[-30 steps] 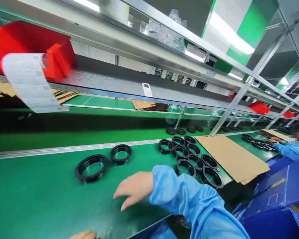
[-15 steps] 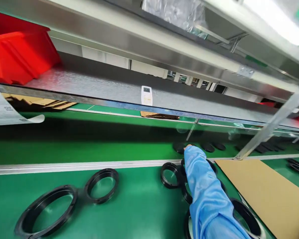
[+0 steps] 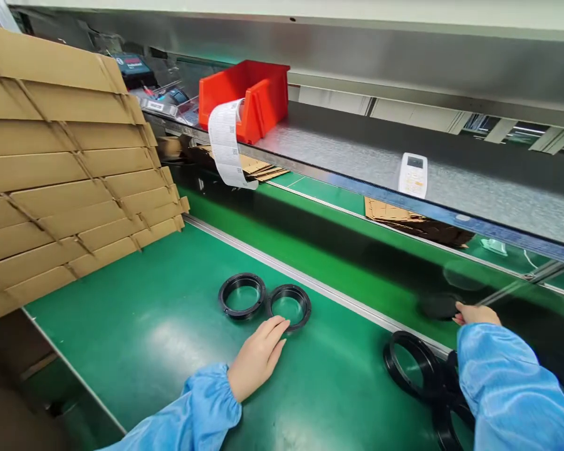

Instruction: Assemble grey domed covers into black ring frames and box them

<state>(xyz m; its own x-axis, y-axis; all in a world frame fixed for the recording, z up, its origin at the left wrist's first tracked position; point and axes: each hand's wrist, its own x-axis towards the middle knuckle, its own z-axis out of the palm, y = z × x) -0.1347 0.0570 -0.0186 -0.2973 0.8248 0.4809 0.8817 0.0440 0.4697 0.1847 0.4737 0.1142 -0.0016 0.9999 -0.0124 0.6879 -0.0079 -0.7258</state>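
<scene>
My left hand (image 3: 259,358) reaches over the green bench, fingers stretched out, fingertips at the near rim of a black ring (image 3: 305,299). Whether they press on that rim I cannot tell. Right beside it lies a second black ring (image 3: 224,294). Over the green strip behind the metal rail, my right hand (image 3: 478,315) pinches the edge of a flat, dark round disc (image 3: 438,307), which is slightly blurred. Several more black rings (image 3: 395,371) lie in a cluster near my right forearm, partly covered by the blue sleeve.
Stacked flat cardboard boxes (image 3: 70,181) stand at the left. A shelf (image 3: 338,144) crosses above the bench, bearing a red bin (image 3: 267,103) with a hanging label strip (image 3: 225,147) and a white remote control (image 3: 413,175). Cardboard pieces (image 3: 390,213) lie behind.
The view has swung left, bringing the box stack and my left hand into sight. My right hand, earlier among the dark discs, now has one at its fingertips.
</scene>
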